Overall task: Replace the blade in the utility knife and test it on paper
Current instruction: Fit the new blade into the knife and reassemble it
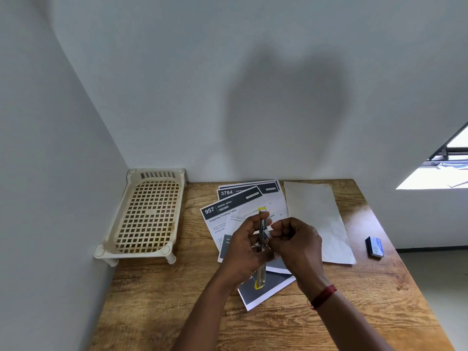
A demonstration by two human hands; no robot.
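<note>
While it is held above the counter, the utility knife is clasped around its lower body by the left hand, 1 yellow end showing beyond each side of that grip. The grip of the right hand is closed, fingertips pinched on the knife's metal middle. Printed sheets are spread beneath; a small blue box is set rightward, blank paper beyond, a cream rack in the far-left corner.

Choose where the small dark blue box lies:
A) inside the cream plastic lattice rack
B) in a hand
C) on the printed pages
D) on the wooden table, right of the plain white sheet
D: the small dark blue box lies on the wooden table, right of the plain white sheet and apart from it.
</note>
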